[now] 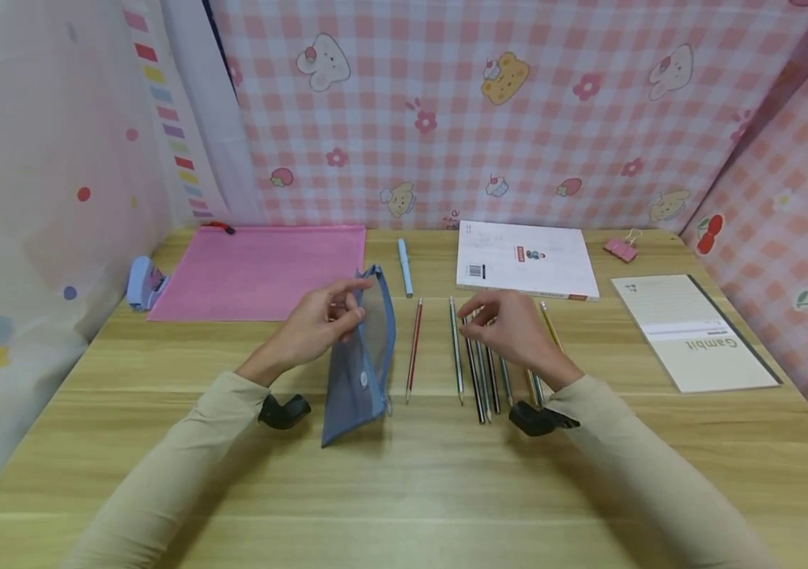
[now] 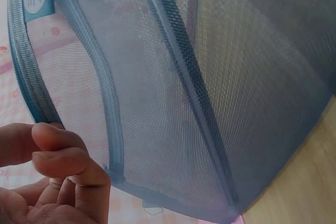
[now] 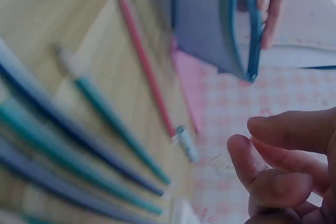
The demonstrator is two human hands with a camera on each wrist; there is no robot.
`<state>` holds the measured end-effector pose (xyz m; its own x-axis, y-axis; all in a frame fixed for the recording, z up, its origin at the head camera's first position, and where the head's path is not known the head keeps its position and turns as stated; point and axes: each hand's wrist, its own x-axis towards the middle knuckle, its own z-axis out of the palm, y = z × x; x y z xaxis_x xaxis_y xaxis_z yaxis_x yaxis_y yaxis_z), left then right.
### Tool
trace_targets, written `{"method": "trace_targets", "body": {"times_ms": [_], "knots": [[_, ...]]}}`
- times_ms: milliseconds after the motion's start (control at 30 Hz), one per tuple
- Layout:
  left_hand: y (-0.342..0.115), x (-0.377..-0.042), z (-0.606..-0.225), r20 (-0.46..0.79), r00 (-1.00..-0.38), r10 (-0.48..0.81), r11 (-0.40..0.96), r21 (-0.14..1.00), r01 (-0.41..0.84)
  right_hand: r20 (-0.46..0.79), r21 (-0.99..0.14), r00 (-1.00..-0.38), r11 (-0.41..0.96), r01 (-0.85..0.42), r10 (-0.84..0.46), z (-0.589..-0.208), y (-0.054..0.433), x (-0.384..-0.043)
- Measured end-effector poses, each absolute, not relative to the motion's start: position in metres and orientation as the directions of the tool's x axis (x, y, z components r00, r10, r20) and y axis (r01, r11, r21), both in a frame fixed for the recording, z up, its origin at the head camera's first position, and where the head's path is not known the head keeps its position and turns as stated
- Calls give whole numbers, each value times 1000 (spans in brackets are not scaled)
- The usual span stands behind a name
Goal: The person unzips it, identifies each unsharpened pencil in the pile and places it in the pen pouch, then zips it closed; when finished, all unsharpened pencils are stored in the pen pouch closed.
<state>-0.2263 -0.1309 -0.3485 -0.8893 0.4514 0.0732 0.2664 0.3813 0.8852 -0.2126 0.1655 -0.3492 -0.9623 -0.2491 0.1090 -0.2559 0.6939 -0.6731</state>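
A blue mesh zipper pouch stands on edge on the table with its mouth agape toward the right. My left hand pinches its upper rim between thumb and fingers; the zipper edge shows in the left wrist view. Over the far ends of several dark and green pencils hovers my right hand. Its fingers are loosely bent with nothing between them in the right wrist view. One red pencil lies alone between the pouch and the others. Part of a yellow pencil is hidden by the right hand.
Behind the pouch lie a pink zipper folder and a light blue pen. A blue stapler-like item stands far left. Rightward are a white book, a pink binder clip and a cream notebook.
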Motion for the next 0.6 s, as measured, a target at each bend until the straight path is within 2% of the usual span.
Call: {"method": "trace_targets", "body": {"times_ms": [267, 600], "knots": [[-131, -225, -350, 81, -880, 469, 368, 887, 278, 10, -614, -965, 761, -212, -261, -369, 175, -218], [-134, -225, -351, 89, -875, 477, 360, 888, 286, 10, -565, -944, 777, -278, -331, -387, 172, -223]]}}
